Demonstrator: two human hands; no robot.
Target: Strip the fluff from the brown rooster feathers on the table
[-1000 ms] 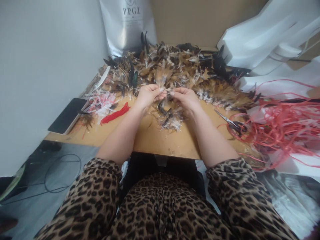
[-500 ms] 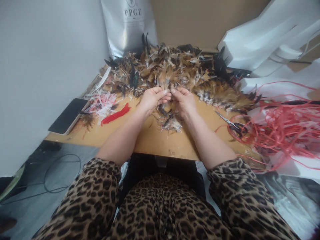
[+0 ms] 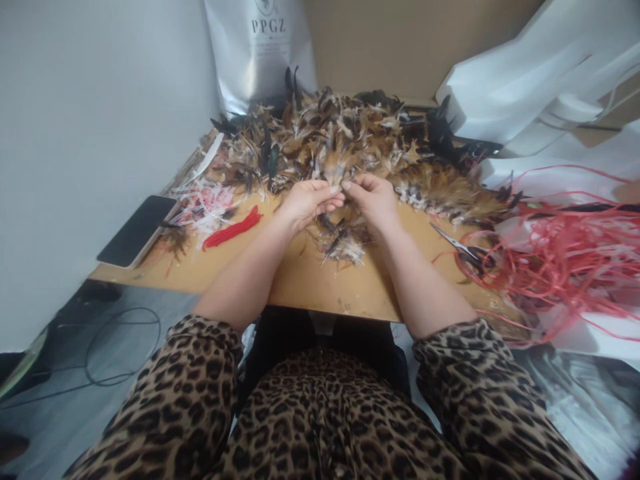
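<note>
Feathers (image 3: 337,171) clamped in left hand (image 3: 307,203), right hand (image 3: 373,200) pinched together, on what I can't tell, scissors (image 3: 464,249) at three o'clock

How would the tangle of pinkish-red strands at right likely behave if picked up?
The tangle would probably be floppy, since its thin strands curl in loose loops. It might lift as one snarl, as the strands cross one another. Pulling it could nudge the scissors, whose handles lie among its outer loops.

- Pale grey wall (image 3: 100,120) rising along the left
- Plain brown panel (image 3: 370,47) upright behind the wooden tabletop (image 3: 325,287)
- Bluish-grey floor (image 3: 75,417) showing at lower left, below the tabletop's edge
- Soft, even light
</note>
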